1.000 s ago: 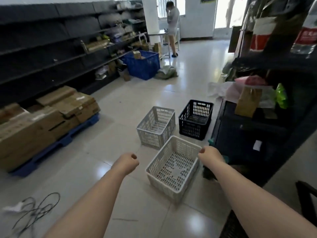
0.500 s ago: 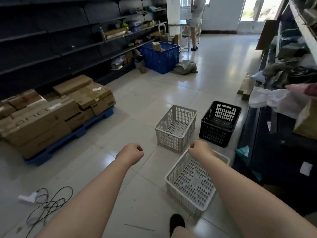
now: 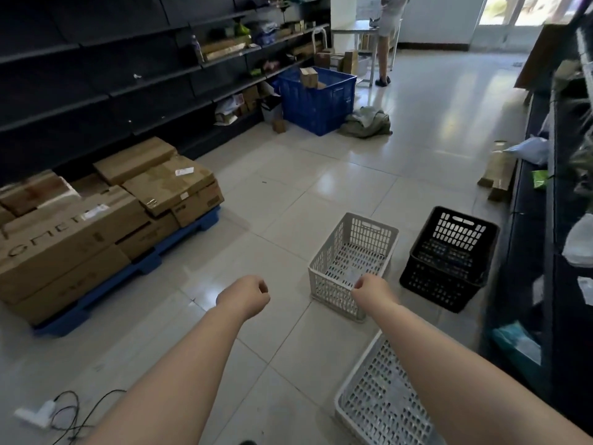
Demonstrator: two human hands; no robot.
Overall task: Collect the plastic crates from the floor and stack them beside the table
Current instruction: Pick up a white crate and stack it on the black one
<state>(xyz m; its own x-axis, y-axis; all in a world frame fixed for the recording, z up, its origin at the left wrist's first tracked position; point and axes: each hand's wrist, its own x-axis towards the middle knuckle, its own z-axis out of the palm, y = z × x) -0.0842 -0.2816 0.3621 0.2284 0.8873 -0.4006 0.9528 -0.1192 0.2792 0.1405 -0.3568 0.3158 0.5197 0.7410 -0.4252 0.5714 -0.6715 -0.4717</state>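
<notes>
Three empty plastic crates stand on the tiled floor. A white crate (image 3: 372, 403) lies nearest, at the bottom right, partly hidden under my right forearm. A second white crate (image 3: 349, 248) sits ahead of it, and a black crate (image 3: 449, 248) stands to its right beside the dark shelving. My left hand (image 3: 245, 297) is a closed fist over bare floor, holding nothing. My right hand (image 3: 372, 289) is also closed, hovering over the near rim of the second white crate; it grips nothing that I can see.
A blue pallet (image 3: 134, 268) stacked with cardboard boxes (image 3: 96, 216) lies at left below dark shelves. A large blue crate (image 3: 316, 97) and a cloth heap (image 3: 367, 122) sit farther back. A person (image 3: 386, 36) stands by a table. Cables (image 3: 73, 412) trail bottom left.
The view has moved forward and left. The nearest white crate has slid toward the bottom right corner, and my right hand now hovers over the second white crate. Both fists stay closed.
</notes>
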